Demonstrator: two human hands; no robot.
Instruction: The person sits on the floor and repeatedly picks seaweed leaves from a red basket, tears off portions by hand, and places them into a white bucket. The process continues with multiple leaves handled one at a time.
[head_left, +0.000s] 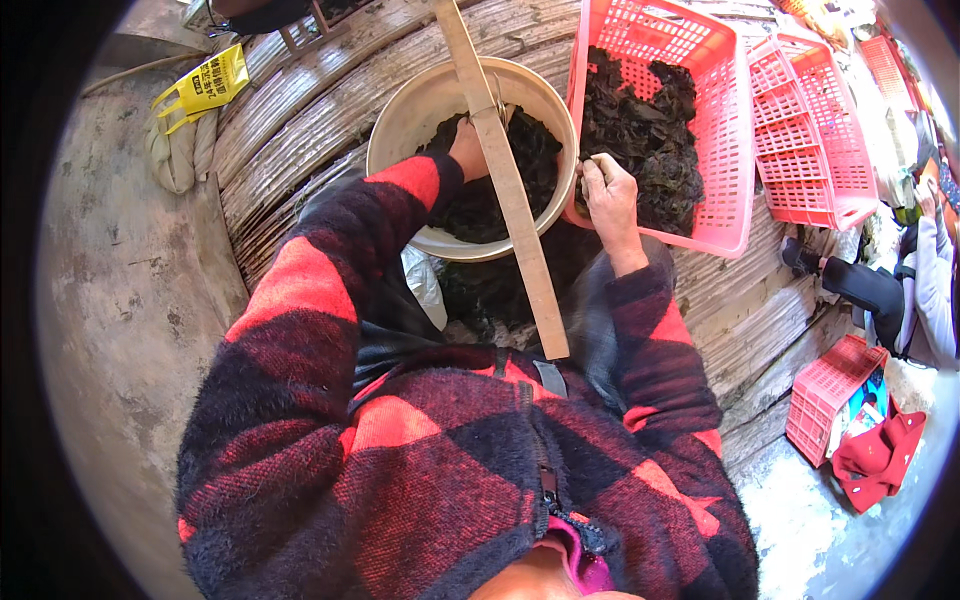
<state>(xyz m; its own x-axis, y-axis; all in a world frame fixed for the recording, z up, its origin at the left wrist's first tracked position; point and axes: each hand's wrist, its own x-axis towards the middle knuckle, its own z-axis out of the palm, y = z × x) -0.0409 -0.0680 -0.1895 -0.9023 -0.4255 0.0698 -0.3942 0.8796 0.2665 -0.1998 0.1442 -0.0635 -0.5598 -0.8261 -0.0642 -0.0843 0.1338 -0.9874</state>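
A round pale bucket (390, 127) holds dark, wet leafy matter (536, 150) that looks like seaweed. Across its top lies a long wooden board (517, 202), with a small metal piece (501, 101) upright on it. My left hand (469, 150) reaches into the bucket, left of the board; its fingers are hidden in the dark matter and behind the board. At the bucket's right rim is my right hand (611, 196), fingers bent and thumb near fingertips, beside the near left corner of a pink plastic basket (720, 150). Whether it pinches something is unclear. More dark leafy matter (637, 127) fills part of that basket.
Stacked pink baskets (817, 135) stand to the right. Another person (926, 277) sits at the far right, near a pink basket (829, 390) with a red cloth (877, 457). A yellow plastic bag (210, 82) lies upper left. Dark matter (487, 292) also lies below the bucket.
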